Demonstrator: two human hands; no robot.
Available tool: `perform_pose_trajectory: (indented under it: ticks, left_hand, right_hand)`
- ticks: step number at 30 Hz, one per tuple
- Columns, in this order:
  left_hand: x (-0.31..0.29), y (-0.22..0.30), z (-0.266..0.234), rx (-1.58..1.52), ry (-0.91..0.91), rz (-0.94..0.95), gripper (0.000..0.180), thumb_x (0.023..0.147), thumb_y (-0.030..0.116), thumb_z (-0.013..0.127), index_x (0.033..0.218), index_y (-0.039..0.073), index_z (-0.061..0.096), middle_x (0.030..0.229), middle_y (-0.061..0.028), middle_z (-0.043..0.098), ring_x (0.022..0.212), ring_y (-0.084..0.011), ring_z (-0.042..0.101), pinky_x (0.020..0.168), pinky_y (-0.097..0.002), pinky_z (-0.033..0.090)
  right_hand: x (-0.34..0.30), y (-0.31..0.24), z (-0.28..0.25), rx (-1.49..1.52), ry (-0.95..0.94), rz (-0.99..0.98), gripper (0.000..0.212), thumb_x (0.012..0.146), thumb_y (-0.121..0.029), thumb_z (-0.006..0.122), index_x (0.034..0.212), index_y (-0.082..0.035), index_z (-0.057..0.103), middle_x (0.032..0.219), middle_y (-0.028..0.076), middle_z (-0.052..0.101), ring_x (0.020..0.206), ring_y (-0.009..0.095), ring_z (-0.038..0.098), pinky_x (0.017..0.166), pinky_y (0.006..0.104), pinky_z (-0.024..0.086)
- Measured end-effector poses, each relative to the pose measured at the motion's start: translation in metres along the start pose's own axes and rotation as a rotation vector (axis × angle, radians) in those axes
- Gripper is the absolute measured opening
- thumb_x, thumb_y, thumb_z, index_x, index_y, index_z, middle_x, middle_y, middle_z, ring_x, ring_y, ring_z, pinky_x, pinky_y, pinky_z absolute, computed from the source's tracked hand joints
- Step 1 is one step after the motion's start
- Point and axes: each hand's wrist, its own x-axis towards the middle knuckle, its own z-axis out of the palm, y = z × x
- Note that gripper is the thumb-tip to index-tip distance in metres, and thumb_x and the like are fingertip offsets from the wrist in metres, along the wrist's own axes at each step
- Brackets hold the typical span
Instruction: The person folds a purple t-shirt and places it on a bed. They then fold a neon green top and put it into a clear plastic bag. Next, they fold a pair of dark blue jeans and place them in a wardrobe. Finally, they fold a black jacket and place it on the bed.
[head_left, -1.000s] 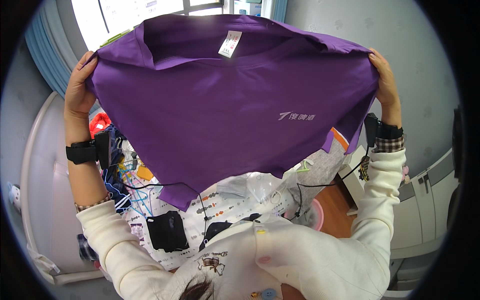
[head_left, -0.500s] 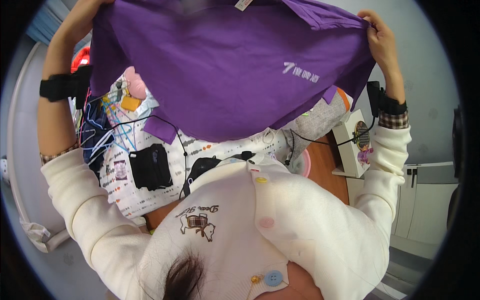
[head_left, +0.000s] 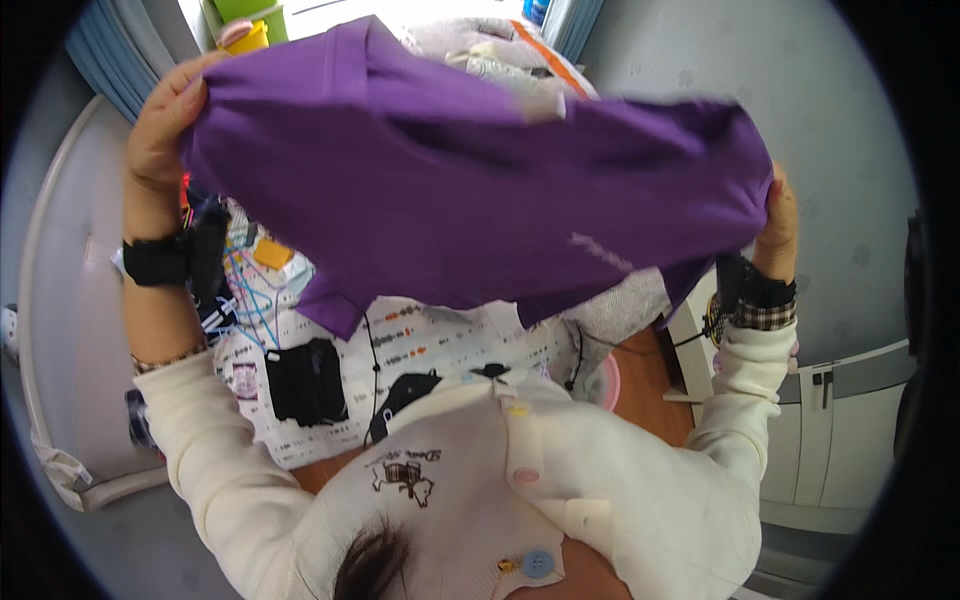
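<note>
The left hand point(head_left: 165, 125) is raised at the upper left, fingers curled over and clamped on one edge of the purple shirt point(head_left: 470, 190), with the thumb side toward the camera. Its wrist carries a black wrist strap point(head_left: 165, 260), and the cream sleeve point(head_left: 210, 440) is pushed back along a forearm that rises almost vertically from the lower left. The right hand point(head_left: 778, 222) is raised at the right, also closed on the shirt's opposite edge; most of its fingers are hidden behind the cloth. Its wrist bears a second black strap point(head_left: 755, 288) above a checked cuff point(head_left: 755, 315), and the right forearm climbs from the lower right with the elbow bent. The shirt is stretched in the air between both hands, well above the surface below, sagging slightly in the middle, with a small pale mark on its right part and one lower corner hanging at centre left. Beneath the shirt lies a white printed sheet point(head_left: 440, 340) bearing a black rectangular device point(head_left: 305, 380) and thin black cables point(head_left: 372, 350). A pink basin point(head_left: 610, 380) shows just right of the sheet, on a brown floor point(head_left: 650, 390). A white cabinet point(head_left: 850, 430) stands at the right edge
</note>
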Motion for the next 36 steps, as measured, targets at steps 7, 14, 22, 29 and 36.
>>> perform_pose_trajectory:
  ticks: [7, 14, 22, 29, 36]
  left_hand:
    - [0.026, -0.05, -0.012, 0.1, 0.168, -0.517, 0.024, 0.091, 0.025, 0.058, 0.103, 0.005, 0.063, 0.091, 0.0016, 0.063, 0.08, -0.0042, 0.057, 0.075, -0.0188, 0.046]
    - [0.022, -0.069, -0.009, -0.056, -0.139, -0.592, 0.019, 0.09, 0.02, 0.058, 0.098, 0.003, 0.061, 0.089, 0.003, 0.062, 0.079, -0.0034, 0.056, 0.074, -0.018, 0.045]
    - [0.03, -0.085, 0.004, 0.016, -0.167, -0.545, 0.011, 0.087, 0.016, 0.062, 0.086, 0.005, 0.058, 0.08, 0.0051, 0.056, 0.075, -0.001, 0.051, 0.067, -0.0153, 0.041]
    - [0.037, -0.07, 0.035, 0.157, -0.193, -0.606, 0.026, 0.081, 0.007, 0.067, 0.102, 0.006, 0.054, 0.081, 0.0047, 0.056, 0.072, -0.0015, 0.05, 0.065, -0.0154, 0.041]
    - [0.016, -0.056, 0.038, 0.169, -0.274, -0.824, 0.025, 0.069, 0.006, 0.077, 0.09, 0.002, 0.064, 0.062, 0.0088, 0.05, 0.059, 0.0006, 0.046, 0.055, -0.0159, 0.036]
  right_hand:
    - [0.025, 0.048, -0.005, -0.033, 0.341, 0.498, 0.033, 0.093, -0.021, 0.052, 0.111, 0.006, 0.057, 0.102, 0.011, 0.063, 0.083, 0.011, 0.063, 0.074, 0.0214, 0.051]
    - [-0.002, 0.066, -0.006, 0.138, 0.019, 0.495, 0.038, 0.091, -0.023, 0.055, 0.113, 0.007, 0.056, 0.107, 0.012, 0.062, 0.087, 0.012, 0.061, 0.077, 0.0244, 0.05]
    - [-0.004, 0.058, -0.005, -0.408, 0.032, 0.461, 0.025, 0.093, -0.02, 0.054, 0.109, -0.001, 0.056, 0.098, -0.002, 0.057, 0.091, 0.006, 0.049, 0.083, 0.0204, 0.04]
    - [-0.006, 0.058, 0.014, -0.634, 0.114, 0.405, 0.015, 0.09, -0.014, 0.056, 0.089, 0.0, 0.059, 0.09, -0.001, 0.056, 0.083, 0.006, 0.049, 0.074, 0.021, 0.04]
    - [-0.026, 0.055, 0.011, -0.482, -0.048, 0.317, 0.016, 0.086, -0.015, 0.06, 0.082, 0.0, 0.057, 0.077, 0.0, 0.052, 0.07, 0.009, 0.046, 0.062, 0.0236, 0.037]
